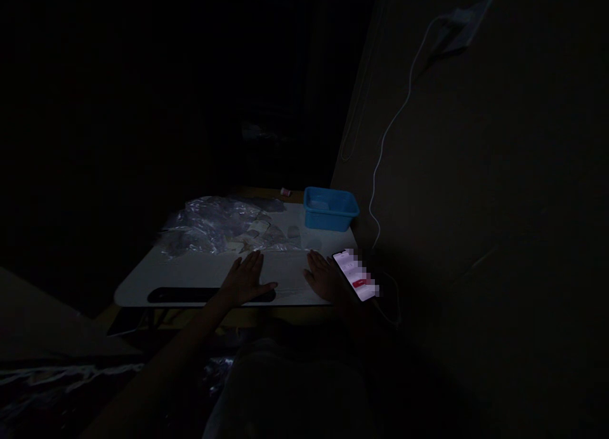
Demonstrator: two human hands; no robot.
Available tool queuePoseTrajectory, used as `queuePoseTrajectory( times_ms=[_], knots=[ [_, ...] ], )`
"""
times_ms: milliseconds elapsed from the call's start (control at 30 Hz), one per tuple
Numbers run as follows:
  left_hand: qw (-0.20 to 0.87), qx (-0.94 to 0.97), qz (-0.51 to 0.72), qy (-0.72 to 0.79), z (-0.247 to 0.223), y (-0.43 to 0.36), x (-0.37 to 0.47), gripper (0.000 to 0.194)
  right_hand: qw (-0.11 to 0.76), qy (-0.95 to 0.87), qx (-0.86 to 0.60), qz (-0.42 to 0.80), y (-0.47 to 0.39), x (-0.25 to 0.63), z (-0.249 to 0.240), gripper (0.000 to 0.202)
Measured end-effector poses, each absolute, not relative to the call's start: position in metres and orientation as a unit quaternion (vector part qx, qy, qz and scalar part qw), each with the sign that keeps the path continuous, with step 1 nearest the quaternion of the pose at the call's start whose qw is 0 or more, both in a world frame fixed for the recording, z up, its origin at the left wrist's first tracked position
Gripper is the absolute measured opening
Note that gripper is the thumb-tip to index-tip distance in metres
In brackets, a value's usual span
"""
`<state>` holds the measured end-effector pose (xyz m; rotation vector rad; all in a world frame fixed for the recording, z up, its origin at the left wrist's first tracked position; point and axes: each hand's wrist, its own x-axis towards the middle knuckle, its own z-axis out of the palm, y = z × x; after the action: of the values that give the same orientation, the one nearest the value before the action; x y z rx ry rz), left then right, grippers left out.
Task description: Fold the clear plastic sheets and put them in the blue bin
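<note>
In a dark room, my left hand (245,279) lies flat on a white folding table (185,271), thumb spread out to the right. My right hand (322,276) rests palm down nearer the table's right end, fingers stretched forward. Between and just ahead of both hands is what looks like a thin clear plastic sheet or bag (288,268), hard to make out. Right beside my right hand a phone (352,274) glows, its screen lit and partly blurred out. Crumpled clear plastic bags (214,226) spread over the table's back left, beyond my left hand.
A blue plastic basin (328,220) stands at the back right corner. Behind the table sits a small red and white item (285,191). A white cable (383,141) runs down the wall from a socket (464,23). A dark slot (181,294) lines the front edge.
</note>
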<state>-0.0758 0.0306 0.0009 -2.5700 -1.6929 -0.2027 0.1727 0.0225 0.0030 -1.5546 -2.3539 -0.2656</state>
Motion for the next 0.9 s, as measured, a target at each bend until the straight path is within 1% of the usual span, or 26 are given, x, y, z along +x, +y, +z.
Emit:
queuePoseTrajectory(
  times_ms=[67,267,367,500,633,900],
  knots=[
    [0.028,-0.834,-0.087,-0.545,0.001,0.031,-0.078,0.079,0.153,-0.812,-0.555,-0.094,0.023,0.172,0.002,0.049],
    [-0.008,-0.829,-0.217,-0.515,0.014,0.038,-0.085,0.052,0.161,-0.793,-0.578,-0.103,0.026,0.169,-0.003,0.05],
    [-0.027,-0.845,-0.223,-0.485,0.022,0.043,-0.071,0.044,0.17,-0.784,-0.587,-0.11,0.027,0.169,-0.006,0.052],
    [-0.007,-0.854,-0.171,-0.492,0.016,0.044,-0.045,0.046,0.173,-0.786,-0.582,-0.117,0.028,0.17,-0.007,0.052],
    [0.041,-0.843,-0.11,-0.526,0.0,0.043,-0.045,0.051,0.175,-0.791,-0.573,-0.124,0.027,0.171,-0.007,0.051],
    [0.066,-0.836,-0.092,-0.537,-0.003,0.045,-0.059,0.065,0.178,-0.79,-0.575,-0.117,0.026,0.17,-0.006,0.053]
  ],
)
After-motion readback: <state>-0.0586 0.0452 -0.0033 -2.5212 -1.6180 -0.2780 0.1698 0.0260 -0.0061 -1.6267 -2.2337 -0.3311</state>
